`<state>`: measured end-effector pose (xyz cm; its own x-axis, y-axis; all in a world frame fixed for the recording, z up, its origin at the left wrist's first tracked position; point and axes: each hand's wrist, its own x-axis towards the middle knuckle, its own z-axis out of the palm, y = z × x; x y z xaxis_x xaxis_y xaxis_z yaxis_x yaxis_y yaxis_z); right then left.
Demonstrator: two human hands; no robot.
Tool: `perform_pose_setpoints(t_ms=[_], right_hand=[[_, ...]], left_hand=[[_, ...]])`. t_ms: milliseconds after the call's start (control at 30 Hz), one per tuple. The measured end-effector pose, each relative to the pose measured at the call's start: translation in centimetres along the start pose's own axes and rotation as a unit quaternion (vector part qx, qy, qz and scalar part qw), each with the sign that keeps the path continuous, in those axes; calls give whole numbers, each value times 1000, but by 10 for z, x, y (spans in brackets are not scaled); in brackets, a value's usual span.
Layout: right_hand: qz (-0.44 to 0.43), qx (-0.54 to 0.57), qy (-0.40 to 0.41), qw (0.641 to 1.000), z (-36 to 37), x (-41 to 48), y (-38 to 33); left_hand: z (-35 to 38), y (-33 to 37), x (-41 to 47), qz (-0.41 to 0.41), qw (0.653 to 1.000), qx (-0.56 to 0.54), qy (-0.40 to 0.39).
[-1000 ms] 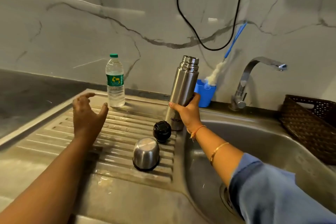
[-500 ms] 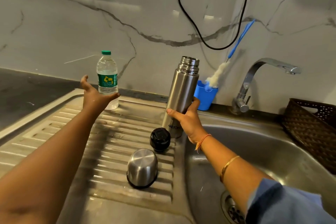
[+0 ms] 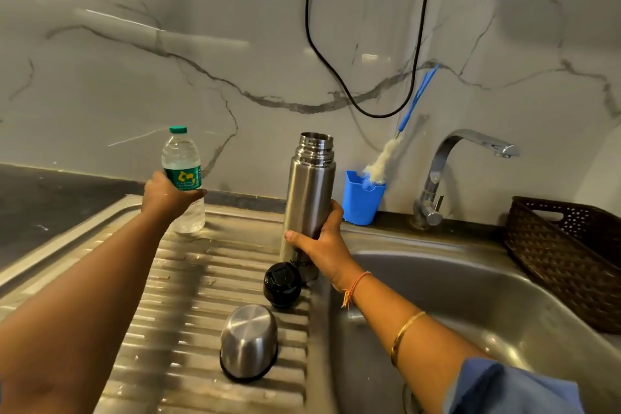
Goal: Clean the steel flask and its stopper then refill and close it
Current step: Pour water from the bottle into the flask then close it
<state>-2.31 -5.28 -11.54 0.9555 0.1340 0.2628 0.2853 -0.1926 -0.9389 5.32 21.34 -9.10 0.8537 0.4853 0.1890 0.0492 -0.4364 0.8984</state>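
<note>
Steel sits under the right hand [image 3: 322,245], whose fingers and thumb curl round the lower body of the flask [image 3: 311,185]. The flask stands upright and open-mouthed at the inner edge of the drainboard [image 3: 188,279], just beside the sink basin [image 3: 470,296]. The left hand [image 3: 168,193] wraps round the water bottle [image 3: 183,165] at its green label. The bottle's cap is on, and I cannot tell whether its base rests on the ribs or is just off them. From where I stand, the flask looks stiff and smooth, likely slick if wet, and tall enough to tip. A low grip like this one should pin it for pouring, while a hold at mid-body would suit lifting it. The bottle is thin, soft plastic that will probably dent under a squeeze, so the label band seems the sensible place to hold it. Its cap has to come off before any refill. The black stopper [image 3: 281,284] lies just in front of the flask, and the steel cup [image 3: 248,341] sits mouth-down nearer me. Behind, a brush [image 3: 386,155] leans in a blue holder [image 3: 363,200] near the tap [image 3: 463,151].
</note>
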Motion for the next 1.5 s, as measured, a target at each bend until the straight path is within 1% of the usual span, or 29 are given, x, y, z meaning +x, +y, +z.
perform_pose_setpoints(t_ms=[100,167,333,433,567,733,867,933,1000,1067,1133,1233,1367,1433,1500], right_hand=[[14,18,-14,1000,-2,-1,-4],[26,24,-19,999,-4,-2,-5],[59,25,-25,998,-4,-4,-4],[73,23,-24,997,-4,-6,-4],[79,26,-26,996,-6,-11,-10],[86,18,-15,996,-12,-25,-20],[84,-39,23,995,-17,-47,-22],[67,-85,30,994,-20,-58,-21],[38,-144,20,989,-22,-72,-19],[-1,-180,-12,984,-23,-87,-20],[-36,-188,-57,980,-26,-104,-24],[-59,-162,-142,975,-33,-129,-35],[-49,-118,-246,961,-49,-151,-43],[-31,-86,-274,957,-60,-159,-43],[-10,-39,-274,961,-76,-165,-42]], left_hand=[[6,5,5,1,999,-35,-2],[10,6,7,-4,999,-50,13],[6,3,5,-12,998,-32,51],[2,-1,-4,-10,995,-45,85],[-15,-13,-22,24,991,-53,123],[-46,-5,-58,46,982,-47,178],[-82,-14,-99,42,983,-27,177],[-100,-24,-124,50,987,-21,150],[-114,-30,-153,66,991,-23,117],[-120,-30,-186,91,992,-17,83],[-115,-21,-222,115,992,-8,51],[-99,4,-274,143,988,-51,-23],[-61,32,-307,156,976,-94,-117],[-38,45,-316,152,966,-128,-164],[-14,56,-323,147,948,-176,-220]])
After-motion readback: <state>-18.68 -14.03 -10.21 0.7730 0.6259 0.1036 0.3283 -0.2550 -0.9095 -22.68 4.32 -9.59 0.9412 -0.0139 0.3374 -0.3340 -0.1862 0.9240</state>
